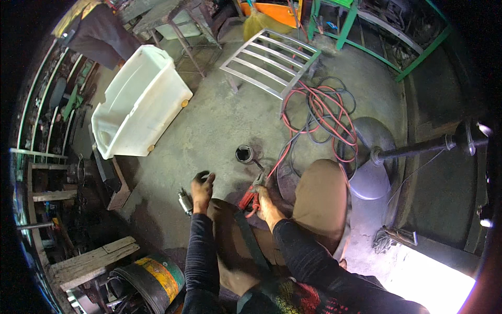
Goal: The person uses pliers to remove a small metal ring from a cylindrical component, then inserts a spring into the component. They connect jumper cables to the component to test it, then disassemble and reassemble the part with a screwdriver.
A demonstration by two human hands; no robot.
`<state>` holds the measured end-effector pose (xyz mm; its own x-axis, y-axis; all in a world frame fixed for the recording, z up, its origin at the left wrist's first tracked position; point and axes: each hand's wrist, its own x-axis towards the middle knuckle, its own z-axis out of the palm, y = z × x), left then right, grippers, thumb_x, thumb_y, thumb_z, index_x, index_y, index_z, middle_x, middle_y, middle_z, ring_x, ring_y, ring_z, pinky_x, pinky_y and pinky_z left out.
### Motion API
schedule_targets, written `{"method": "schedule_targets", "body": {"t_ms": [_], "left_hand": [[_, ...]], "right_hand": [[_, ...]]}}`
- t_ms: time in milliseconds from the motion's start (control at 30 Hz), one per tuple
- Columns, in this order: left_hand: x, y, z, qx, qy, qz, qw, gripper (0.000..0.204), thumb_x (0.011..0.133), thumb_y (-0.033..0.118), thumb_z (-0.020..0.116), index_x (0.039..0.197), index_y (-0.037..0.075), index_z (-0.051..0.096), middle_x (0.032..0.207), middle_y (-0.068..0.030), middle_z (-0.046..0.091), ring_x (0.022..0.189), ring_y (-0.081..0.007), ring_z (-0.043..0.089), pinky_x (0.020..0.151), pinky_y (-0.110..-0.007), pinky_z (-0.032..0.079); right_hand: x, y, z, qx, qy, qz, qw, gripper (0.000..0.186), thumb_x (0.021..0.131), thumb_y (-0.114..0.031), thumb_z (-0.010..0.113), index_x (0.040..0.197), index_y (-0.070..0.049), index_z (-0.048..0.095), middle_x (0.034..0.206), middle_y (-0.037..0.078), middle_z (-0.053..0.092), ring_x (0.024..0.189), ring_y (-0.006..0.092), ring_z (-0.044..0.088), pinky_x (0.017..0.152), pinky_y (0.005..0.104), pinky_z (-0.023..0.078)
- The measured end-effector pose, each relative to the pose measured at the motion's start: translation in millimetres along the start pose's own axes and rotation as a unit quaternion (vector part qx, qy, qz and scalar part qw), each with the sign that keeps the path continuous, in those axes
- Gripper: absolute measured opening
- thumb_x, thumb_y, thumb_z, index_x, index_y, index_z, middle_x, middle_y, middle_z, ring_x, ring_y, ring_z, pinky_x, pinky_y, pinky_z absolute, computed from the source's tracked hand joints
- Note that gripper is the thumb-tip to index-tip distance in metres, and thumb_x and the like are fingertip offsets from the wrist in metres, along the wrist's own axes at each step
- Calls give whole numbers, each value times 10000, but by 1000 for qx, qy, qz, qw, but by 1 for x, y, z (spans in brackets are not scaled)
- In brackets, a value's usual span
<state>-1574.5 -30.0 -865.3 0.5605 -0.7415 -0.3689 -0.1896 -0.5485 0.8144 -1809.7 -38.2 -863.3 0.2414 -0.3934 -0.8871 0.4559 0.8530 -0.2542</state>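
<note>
Fingers of the right hand [267, 204] grasp the red clamp [247, 198] below centre; the left hand [201, 190] is half-curled, any hold unclear.

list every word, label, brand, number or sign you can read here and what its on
No text can be read.
Bucket with the yellow and green band: any print too blurred to read.
Dark shirt: red and yellow print, no words legible.
Red-handled clamp in the right hand: no lettering can be made out.
White tub: no lettering visible.
</note>
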Motion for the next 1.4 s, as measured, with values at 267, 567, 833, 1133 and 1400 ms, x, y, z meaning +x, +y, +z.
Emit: {"method": "schedule_targets", "body": {"t_ms": [267,567,833,1133,1400], "left_hand": [[30,-29,140,285,-234,197,909,363,985,349,570,887,48,749,902,-232,708,843,-422,688,700,-474,534],[50,-61,165,246,-209,339,884,293,1012,225,556,936,36,767,913,-153,769,794,-272,753,678,-397,580],[39,-50,152,224,-168,231,932,187,898,149,634,914,8,756,873,-177,754,739,-292,726,643,-385,536],[31,-51,152,270,-96,201,937,291,909,296,649,858,30,755,848,-246,713,834,-426,705,718,-504,535],[28,-70,158,366,-133,331,859,335,894,420,678,770,125,777,790,-140,730,754,-364,699,667,-475,532]], "right_hand": [[54,39,-56,-71,-112,-6,991,248,937,-352,623,887,-118,687,810,50,676,669,226,623,650,385,509],[96,61,-51,25,-119,-64,991,255,932,-319,629,1026,-97,709,861,68,711,692,236,674,632,370,562],[107,44,-49,73,-59,-37,995,299,829,-324,740,1008,-85,726,891,48,689,770,205,649,710,351,513],[120,56,-63,-29,-82,-24,996,397,903,-413,664,1098,-74,735,957,80,706,833,228,663,767,371,516],[24,-4,-11,-576,223,-175,767,889,891,-658,631,1488,-19,474,1479,270,526,1386,421,498,1138,488,411]]}}
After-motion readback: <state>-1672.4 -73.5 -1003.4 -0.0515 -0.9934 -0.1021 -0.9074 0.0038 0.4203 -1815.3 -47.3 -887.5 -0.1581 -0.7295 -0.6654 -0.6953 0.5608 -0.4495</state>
